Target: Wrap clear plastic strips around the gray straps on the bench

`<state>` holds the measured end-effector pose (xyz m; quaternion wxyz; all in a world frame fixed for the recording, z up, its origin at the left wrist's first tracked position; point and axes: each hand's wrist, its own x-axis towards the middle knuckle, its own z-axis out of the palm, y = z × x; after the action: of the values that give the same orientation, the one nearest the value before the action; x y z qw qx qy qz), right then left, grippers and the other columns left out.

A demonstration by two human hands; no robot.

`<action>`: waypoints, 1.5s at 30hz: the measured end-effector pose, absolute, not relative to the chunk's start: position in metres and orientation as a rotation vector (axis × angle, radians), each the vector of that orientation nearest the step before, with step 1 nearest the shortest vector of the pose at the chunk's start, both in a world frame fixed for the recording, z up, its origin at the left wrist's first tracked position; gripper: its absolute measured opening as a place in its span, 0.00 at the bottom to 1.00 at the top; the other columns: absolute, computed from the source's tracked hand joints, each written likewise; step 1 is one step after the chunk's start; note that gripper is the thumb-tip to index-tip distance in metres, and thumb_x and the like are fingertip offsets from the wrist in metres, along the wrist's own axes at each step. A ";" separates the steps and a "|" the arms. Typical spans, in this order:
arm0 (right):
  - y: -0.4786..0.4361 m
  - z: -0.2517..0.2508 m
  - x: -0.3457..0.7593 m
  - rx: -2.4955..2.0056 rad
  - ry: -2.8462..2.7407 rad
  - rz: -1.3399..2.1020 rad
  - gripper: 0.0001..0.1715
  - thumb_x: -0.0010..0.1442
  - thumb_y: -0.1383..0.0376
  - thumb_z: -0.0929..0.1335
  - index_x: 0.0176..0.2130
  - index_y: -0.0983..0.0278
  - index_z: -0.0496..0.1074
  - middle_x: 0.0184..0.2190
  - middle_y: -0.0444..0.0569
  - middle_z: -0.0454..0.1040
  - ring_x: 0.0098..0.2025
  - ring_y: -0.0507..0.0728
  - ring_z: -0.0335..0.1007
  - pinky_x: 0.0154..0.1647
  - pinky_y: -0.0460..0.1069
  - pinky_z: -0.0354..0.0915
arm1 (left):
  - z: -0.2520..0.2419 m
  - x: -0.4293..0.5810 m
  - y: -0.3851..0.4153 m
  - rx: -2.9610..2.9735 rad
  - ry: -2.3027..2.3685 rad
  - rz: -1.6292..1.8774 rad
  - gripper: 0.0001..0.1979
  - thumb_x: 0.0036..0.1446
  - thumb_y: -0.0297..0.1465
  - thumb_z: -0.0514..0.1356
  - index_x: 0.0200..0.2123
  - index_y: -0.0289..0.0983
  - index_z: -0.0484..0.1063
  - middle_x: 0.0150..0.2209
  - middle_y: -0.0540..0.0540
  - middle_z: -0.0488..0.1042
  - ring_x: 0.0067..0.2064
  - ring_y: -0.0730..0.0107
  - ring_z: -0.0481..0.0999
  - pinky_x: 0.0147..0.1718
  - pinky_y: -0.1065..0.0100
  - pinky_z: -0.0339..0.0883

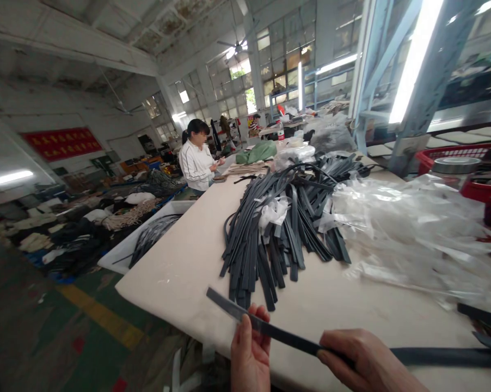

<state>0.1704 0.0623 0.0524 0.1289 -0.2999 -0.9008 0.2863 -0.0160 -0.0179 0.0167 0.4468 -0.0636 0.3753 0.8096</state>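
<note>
A long dark strip [290,338] stretches across the near side of the table, its free end pointing up and left. My left hand [251,348] pinches it near that end, thumb on top and fingers beneath. Farther along, my right hand [357,356] grips the same strip, which runs on past it to the right. A small clear, shiny patch shows on the strip beside my left thumb; I cannot make out what it is. Just beyond my hands lies a big heap of similar dark strips [245,256], with a crumpled white plastic piece [273,212] on it.
Clear plastic bags [417,234] spread over the table's right side, near a red basket [437,158]. A white bin [118,253] of dark strips stands left of the table [180,261]. A person in a white jacket [194,163] is at the table's far left edge.
</note>
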 end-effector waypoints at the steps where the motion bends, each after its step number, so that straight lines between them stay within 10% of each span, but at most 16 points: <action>1: 0.061 0.053 0.170 -0.880 -2.626 0.839 0.19 0.64 0.61 0.62 0.23 0.62 0.66 0.20 0.43 0.71 0.22 0.52 0.67 0.23 0.46 0.53 | 0.013 -0.010 -0.020 -0.148 0.922 1.988 0.22 0.32 0.36 0.78 0.34 0.35 0.81 0.36 0.38 0.84 0.38 0.60 0.82 0.35 0.69 0.77; 15: 0.071 0.056 0.171 -0.856 -2.423 0.941 0.17 0.65 0.62 0.62 0.52 0.57 0.69 0.24 0.41 0.76 0.26 0.54 0.73 0.28 0.45 0.62 | 0.016 -0.009 -0.026 -0.005 0.949 2.039 0.21 0.35 0.39 0.76 0.33 0.35 0.82 0.38 0.36 0.83 0.41 0.59 0.82 0.38 0.68 0.77; 21: 0.061 0.056 0.147 -0.702 -2.403 1.025 0.16 0.66 0.63 0.62 0.52 0.54 0.70 0.36 0.44 0.80 0.36 0.55 0.77 0.38 0.47 0.66 | 0.013 0.024 -0.026 0.120 0.913 1.969 0.19 0.41 0.42 0.73 0.35 0.36 0.82 0.36 0.36 0.84 0.38 0.57 0.83 0.39 0.65 0.77; 45: 0.064 0.033 0.172 -0.773 -2.358 1.061 0.21 0.64 0.62 0.63 0.57 0.56 0.68 0.27 0.42 0.79 0.27 0.53 0.75 0.28 0.44 0.67 | 0.012 0.026 -0.025 0.199 1.031 1.857 0.20 0.41 0.44 0.73 0.36 0.38 0.82 0.39 0.38 0.83 0.42 0.60 0.81 0.38 0.68 0.73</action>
<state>0.1718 0.0642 0.0328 0.2196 -0.2796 -0.8524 0.3835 0.0263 -0.0248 0.0122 0.4830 0.0816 0.4231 0.7622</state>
